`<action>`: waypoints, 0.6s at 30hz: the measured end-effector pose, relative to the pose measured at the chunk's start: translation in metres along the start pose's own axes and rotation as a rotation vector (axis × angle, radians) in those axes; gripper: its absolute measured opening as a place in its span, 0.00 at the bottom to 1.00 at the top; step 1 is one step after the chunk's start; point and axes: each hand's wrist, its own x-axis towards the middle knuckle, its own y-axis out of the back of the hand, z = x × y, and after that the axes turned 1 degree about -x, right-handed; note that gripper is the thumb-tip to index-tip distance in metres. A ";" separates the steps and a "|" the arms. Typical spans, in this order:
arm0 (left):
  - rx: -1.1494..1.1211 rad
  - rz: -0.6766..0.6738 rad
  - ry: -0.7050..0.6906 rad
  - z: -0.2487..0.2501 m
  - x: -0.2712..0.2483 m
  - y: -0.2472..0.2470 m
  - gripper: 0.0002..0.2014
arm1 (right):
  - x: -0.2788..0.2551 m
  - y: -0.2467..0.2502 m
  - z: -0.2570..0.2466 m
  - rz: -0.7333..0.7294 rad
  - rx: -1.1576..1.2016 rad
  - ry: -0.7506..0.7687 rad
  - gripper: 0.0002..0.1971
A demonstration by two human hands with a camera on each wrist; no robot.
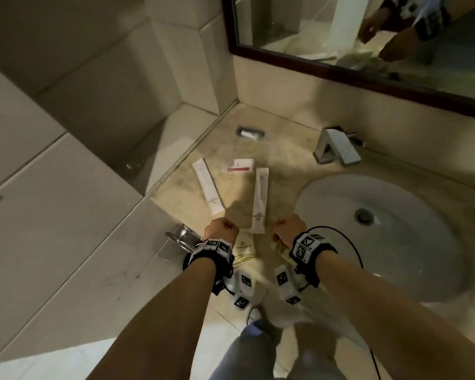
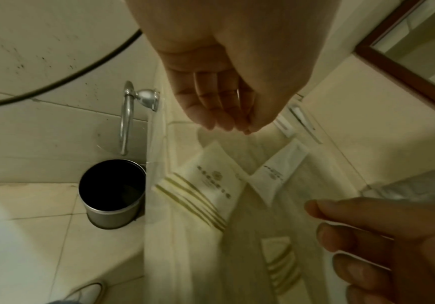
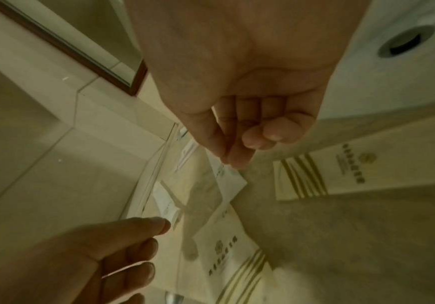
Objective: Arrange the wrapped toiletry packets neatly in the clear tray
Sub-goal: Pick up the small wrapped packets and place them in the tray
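White-wrapped packets lie loose on the counter left of the sink. Both the left hand and right hand hover loosely curled, empty. Best gather the packets parallel first; I cannot make out the clear tray.

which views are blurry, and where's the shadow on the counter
Head view: dim, mirror reflection smeared, shadow between the two long packets. Left wrist view: packets streaked by motion blur. Right wrist view: soft; hand shadow across the counter.
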 end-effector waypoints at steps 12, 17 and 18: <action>0.519 -0.182 -0.356 -0.032 0.034 -0.011 0.33 | -0.015 -0.049 -0.010 -0.171 -0.603 0.054 0.19; 0.684 -0.223 -0.449 -0.023 0.043 -0.020 0.33 | -0.033 -0.047 -0.022 -0.228 -0.536 0.102 0.08; 0.669 -0.227 -0.435 -0.021 0.045 -0.020 0.34 | -0.032 -0.049 -0.022 -0.231 -0.516 0.113 0.06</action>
